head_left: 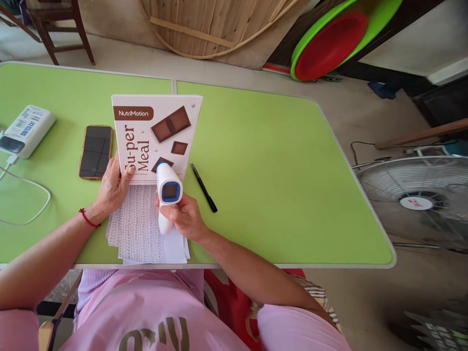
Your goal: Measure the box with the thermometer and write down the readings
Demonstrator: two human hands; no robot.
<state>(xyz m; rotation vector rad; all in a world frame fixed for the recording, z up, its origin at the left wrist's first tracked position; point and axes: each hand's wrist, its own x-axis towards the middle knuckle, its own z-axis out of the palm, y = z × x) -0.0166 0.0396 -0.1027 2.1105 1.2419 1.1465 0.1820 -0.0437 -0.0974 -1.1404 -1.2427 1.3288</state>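
My left hand (114,185) grips the lower left edge of a white box (175,117) printed "NutriMotion Su-per Meal", with chocolate pieces pictured on it. My right hand (185,214) is wrapped round the handle of a white forehead thermometer (168,180) with a blue-framed dark screen facing me. The thermometer's head overlaps the box's lower right part; whether they touch I cannot tell. Under both hands lie papers (142,229) covered in handwriting, partly hidden. A black pen (204,187) rests right of the box, and a dark-screened phone (95,152) lies beside my left hand.
On the green table (274,170), a white power bank (29,129) with a white cable (46,190) sits at the left. A standing fan (413,202) is past the right edge. Behind are a wooden chair (60,29), a round wooden board (212,24) and a red basin (331,46).
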